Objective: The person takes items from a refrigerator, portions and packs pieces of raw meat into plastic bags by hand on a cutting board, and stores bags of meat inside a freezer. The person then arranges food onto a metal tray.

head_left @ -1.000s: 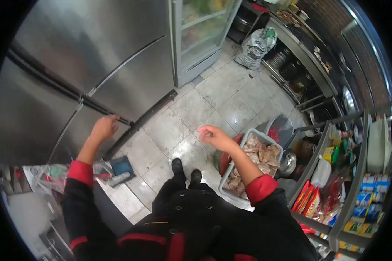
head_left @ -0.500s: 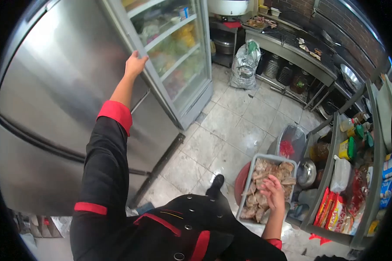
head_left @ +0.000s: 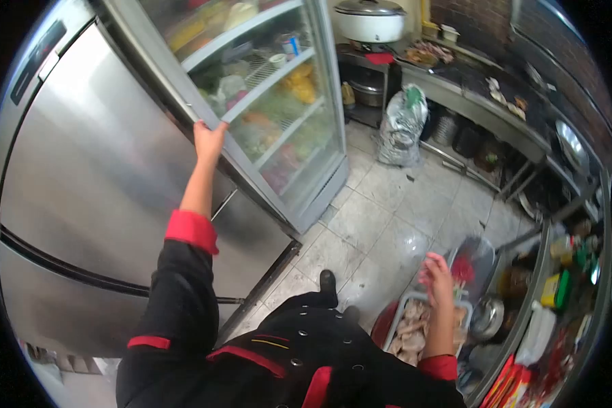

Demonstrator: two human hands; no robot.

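My left hand is closed round the edge of a glass refrigerator door, thumb on the front side. Through the glass show shelves of produce and a yellow bag, somewhat hazy. My right hand hangs in the air with loosely bent, parted fingers and holds nothing. Below it stands a grey tub filled with pieces of raw-looking meat, partly hidden by my right forearm.
A tall steel refrigerator stands at left. Ahead are a stuffed silvery sack, a large white cooker and a griddle counter. A bin and a crowded shelf rack stand at right, beside the tiled floor.
My view has shifted, so the tub sits lower in the picture. My left hand remains on the door edge; my right hand has moved from over the meat to the tub's far edge.
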